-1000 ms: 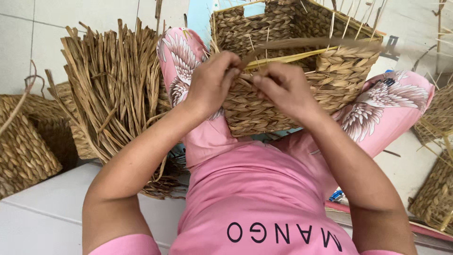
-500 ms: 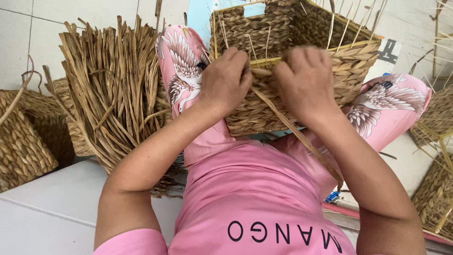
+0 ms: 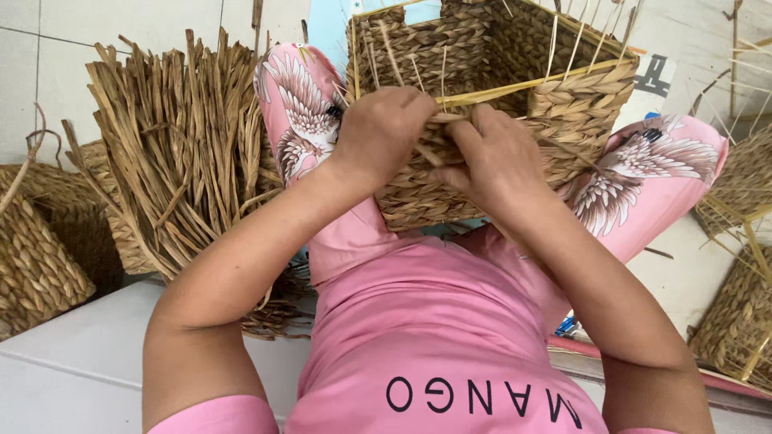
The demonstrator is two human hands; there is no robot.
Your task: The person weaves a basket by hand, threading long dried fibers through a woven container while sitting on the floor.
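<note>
We see both forearms reaching forward and angling inward, so the hands meet at the near rim of a square woven basket that rests between the knees on pink patterned trousers. The left hand is curled, knuckles up, its fingers closed on a flat straw strand at the rim. The right hand lies just beside it, touching, fingers bent and pinching the same strand against the basket's wall. Thin pale stakes stand up from the basket's top edge. A sheaf of dried straw leans to the left, and a finished basket sits at the far left edge.
</note>
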